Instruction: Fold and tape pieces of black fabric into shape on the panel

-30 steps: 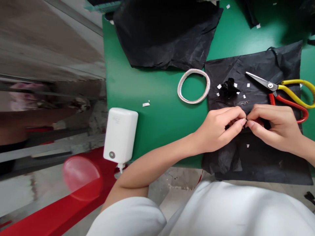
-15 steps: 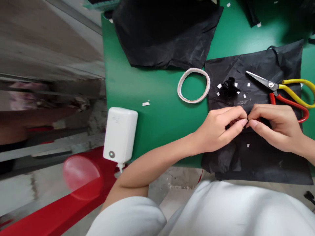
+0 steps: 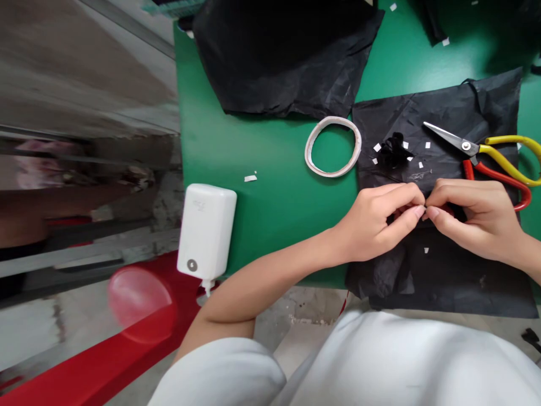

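My left hand [image 3: 384, 223] and my right hand [image 3: 477, 217] meet fingertip to fingertip over a black sheet [image 3: 456, 276]. Both are closed in a pinch, thumb against forefinger. Whatever they pinch is tiny and dark, mostly covered by the fingers, and I cannot make it out. Just beyond my right hand lie scissors [image 3: 465, 146] with one yellow and one red handle, blades apart and pointing left. Above my left hand sits a small black bundle of loops [image 3: 394, 151] among several white paper bits. A white tape roll [image 3: 310, 146] lies to the left, partly against the sheet's edge.
The green table [image 3: 270, 208] carries a white power bank [image 3: 208, 228] with a cable plugged in, at its left edge. A large black cloth-like sheet [image 3: 287, 62] covers the back. A red stool [image 3: 139, 332] stands at lower left. A blurred person's arm [image 3: 80, 203] shows far left.
Almost nothing differs. Both hands keep their pinch in the same place, with only a very slight shift of the right fingers.
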`<state>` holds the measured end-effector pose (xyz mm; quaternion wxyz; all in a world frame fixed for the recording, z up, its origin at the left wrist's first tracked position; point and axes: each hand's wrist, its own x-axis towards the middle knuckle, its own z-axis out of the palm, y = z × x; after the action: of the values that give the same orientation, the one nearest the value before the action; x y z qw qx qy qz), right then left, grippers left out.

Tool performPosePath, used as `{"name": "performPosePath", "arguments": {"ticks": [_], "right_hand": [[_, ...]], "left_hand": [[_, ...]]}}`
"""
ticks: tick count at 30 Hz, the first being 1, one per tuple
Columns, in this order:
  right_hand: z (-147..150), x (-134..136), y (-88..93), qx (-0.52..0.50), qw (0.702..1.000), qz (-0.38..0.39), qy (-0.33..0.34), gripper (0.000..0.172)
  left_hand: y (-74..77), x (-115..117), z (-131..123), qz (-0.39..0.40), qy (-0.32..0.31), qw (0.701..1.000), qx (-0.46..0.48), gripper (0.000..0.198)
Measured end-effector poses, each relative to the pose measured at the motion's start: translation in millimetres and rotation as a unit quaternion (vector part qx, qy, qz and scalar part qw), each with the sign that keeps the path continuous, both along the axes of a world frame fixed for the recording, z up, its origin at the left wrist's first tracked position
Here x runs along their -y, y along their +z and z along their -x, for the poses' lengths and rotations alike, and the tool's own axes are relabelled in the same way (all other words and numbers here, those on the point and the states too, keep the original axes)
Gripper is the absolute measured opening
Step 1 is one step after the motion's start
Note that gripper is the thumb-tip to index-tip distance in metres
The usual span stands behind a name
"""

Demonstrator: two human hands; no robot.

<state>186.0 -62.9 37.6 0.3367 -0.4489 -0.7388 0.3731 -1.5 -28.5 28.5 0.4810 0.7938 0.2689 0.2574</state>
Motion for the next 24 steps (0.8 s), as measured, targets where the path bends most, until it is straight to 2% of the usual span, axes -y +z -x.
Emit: {"name": "performPosePath", "arguments": {"ticks": [6, 18, 21, 24], "right_hand": [[2.5, 1.0, -0.6, 0.003, 1.000, -0.010, -0.013, 0.015], [4.1, 4.1, -3.2, -0.009, 0.999, -0.012, -0.028, 0.016], [3.9, 3.4, -2.0, -0.010, 1.000, -0.006, -0.028, 0.016], [3.0, 3.0, -1.2, -0.026, 0.999, 0.004, -0.024, 0.016]], "left_hand": [[0.6, -0.6, 0.9, 0.014, -0.013, 1.000, 0.003, 0.015], [-0.6, -0.7, 0.7, -0.024, -0.020, 0.999, -0.022, 0.016], [-1.1, 0.2, -0.1, -0.021, -0.008, 1.000, -0.021, 0.016], [-0.7, 2.1, -0.8, 0.027, 0.027, 0.999, -0.017, 0.015]]}}
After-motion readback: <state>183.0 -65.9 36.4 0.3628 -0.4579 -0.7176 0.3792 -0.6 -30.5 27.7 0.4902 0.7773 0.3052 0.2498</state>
